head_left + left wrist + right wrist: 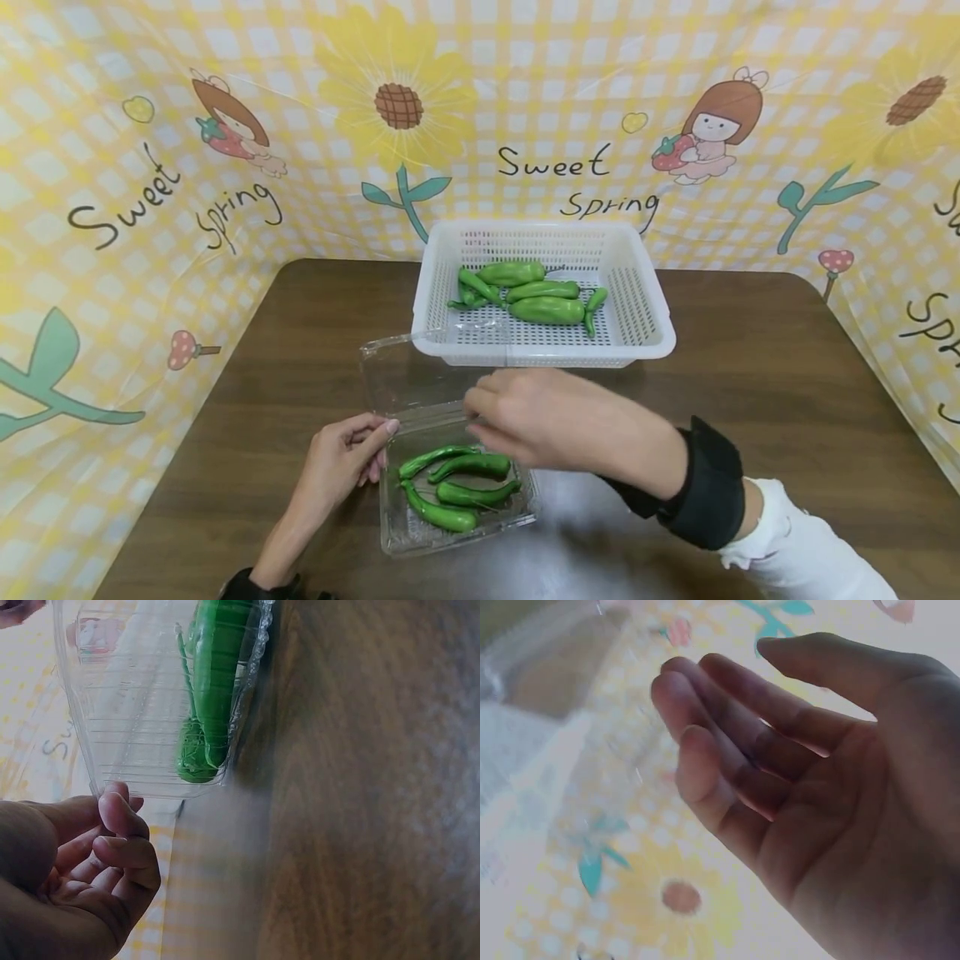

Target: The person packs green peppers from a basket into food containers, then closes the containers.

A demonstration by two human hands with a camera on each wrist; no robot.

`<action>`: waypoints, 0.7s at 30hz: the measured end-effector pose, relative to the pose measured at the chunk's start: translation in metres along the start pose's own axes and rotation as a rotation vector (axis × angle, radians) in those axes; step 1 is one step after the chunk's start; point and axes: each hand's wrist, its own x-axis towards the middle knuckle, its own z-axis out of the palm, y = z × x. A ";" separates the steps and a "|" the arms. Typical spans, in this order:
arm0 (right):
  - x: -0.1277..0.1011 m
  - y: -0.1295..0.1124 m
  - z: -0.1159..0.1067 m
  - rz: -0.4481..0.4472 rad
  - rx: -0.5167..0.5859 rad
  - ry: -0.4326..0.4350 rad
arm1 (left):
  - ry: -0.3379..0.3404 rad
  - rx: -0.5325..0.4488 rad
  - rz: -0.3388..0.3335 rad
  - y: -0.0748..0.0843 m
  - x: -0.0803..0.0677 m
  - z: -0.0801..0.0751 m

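Note:
A clear plastic clamshell box (498, 527) lies on the table with its lid (408, 371) raised at the back. Inside are several long green peppers (442, 515), also seen through the ribbed wall in the left wrist view. My left hand (337, 462) pinches the box's left back corner between thumb and fingers. Over the back right of the box hovers my right hand (536, 417), partly covering the hinge and lid. The right wrist view shows that hand's fingers loosely bent, the thumb apart, and nothing held.
Behind the box stands a white perforated basket (656, 337) holding several green peppers (547, 311), some plump and some thin. The lid's top edge overlaps the basket's front left in the head view. A yellow checked cloth (495, 83) hangs around the brown wooden table (285, 367).

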 end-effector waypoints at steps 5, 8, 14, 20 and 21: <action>0.000 0.023 -0.028 0.031 0.064 0.138 | 0.004 -0.006 -0.002 0.000 0.000 0.000; 0.004 0.041 -0.040 0.087 0.079 0.206 | 0.008 -0.015 0.003 -0.001 0.000 0.000; 0.020 0.078 -0.058 0.294 0.129 0.222 | 0.006 -0.018 0.007 0.000 0.001 0.000; 0.043 0.115 -0.058 0.430 0.129 0.152 | 0.005 -0.020 -0.014 0.001 0.001 0.000; 0.046 0.121 -0.056 0.441 0.125 0.144 | 0.005 -0.021 -0.016 0.001 0.001 0.000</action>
